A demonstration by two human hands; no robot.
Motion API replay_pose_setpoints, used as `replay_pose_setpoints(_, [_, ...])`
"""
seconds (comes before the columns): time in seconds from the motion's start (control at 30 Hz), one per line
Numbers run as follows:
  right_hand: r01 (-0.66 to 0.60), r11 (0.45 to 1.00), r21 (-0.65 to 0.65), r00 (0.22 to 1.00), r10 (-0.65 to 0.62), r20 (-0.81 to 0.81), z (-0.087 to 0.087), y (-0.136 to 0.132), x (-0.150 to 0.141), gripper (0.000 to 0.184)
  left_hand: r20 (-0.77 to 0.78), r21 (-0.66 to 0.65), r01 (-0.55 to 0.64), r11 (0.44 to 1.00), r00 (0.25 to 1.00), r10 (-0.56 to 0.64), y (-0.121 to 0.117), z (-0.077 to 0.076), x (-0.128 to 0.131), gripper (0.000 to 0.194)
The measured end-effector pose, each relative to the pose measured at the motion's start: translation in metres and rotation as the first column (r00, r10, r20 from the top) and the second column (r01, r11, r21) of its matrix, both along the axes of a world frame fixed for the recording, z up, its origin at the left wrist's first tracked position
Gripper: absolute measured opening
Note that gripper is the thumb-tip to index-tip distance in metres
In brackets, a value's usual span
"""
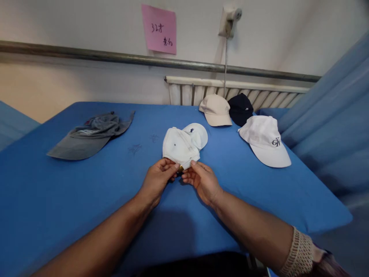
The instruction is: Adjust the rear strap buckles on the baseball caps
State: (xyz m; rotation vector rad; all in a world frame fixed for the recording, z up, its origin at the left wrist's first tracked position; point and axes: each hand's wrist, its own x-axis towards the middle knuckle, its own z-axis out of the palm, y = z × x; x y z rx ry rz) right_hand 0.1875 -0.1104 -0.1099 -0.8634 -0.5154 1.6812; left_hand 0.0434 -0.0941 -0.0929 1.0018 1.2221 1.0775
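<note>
A white baseball cap [180, 144] with a small dark emblem lies in front of me, its brim pointing away to the right. My left hand [158, 179] pinches the cap's back edge beside a small gold-coloured buckle [180, 168]. On the other side of the buckle, my right hand [203, 181] grips the same edge between thumb and fingers. The fingertips beneath the cap are partly hidden.
A grey cap [89, 138] lies on the blue table cover [109, 207] at left. A beige cap [216, 109], a black cap [241, 107] and a white lettered cap [266, 140] sit at right. Behind stands a radiator [190, 92]; a blue curtain [331, 115] hangs at right.
</note>
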Motion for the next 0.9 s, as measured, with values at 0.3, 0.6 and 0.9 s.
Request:
replay_pose_setpoints(0.3, [-0.043, 0.999, -0.009, 0.997, 0.044, 0.060, -0.003, 0.003, 0.003, 0.044, -0.031, -0.010, 0.046, 0.999, 0.998, -0.046, 0.001, 0.000, -0.003, 0.030])
replay_pose_setpoints(0.6, [0.013, 1.000, -0.021, 0.998, -0.014, -0.066, 0.001, 0.002, 0.006, 0.036, 0.030, -0.031, 0.037, 0.999, 0.999, -0.036, 0.006, 0.003, -0.010, 0.032])
replay_pose_setpoints(0.9, [0.051, 0.998, -0.025, 0.998, -0.052, -0.029, -0.001, 0.012, 0.016, 0.032, -0.637, 0.417, 0.104, 0.903, 0.742, 0.209, -0.008, 0.024, -0.022, 0.026])
